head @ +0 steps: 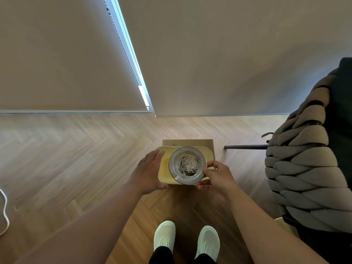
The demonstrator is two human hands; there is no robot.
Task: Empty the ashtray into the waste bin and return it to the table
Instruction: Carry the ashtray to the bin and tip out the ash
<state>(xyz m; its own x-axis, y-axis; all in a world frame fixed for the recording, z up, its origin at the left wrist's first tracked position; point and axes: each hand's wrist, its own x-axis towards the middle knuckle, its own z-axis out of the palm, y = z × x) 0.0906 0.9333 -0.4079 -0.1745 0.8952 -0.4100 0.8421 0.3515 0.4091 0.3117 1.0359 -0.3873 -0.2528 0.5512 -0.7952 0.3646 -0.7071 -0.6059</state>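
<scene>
A round clear glass ashtray (pixel 187 164) holds a heap of grey and black ash in its middle. My right hand (pixel 215 178) grips its right rim and keeps it level over a yellow waste bin (pixel 163 164) that stands on the floor. The bin's rounded rim shows to the left of and behind the ashtray. My left hand (pixel 148 172) hovers by the bin's left side with fingers spread and nothing in it; whether it touches the bin is unclear. No table is in view.
A brown cardboard piece (pixel 205 143) lies under and behind the bin on the herringbone wood floor. A grey knitted chair (pixel 304 168) with a dark leg stands to the right. Blinds hang behind. My white shoes (pixel 185 241) are below. A white cord (pixel 4 212) lies at the left edge.
</scene>
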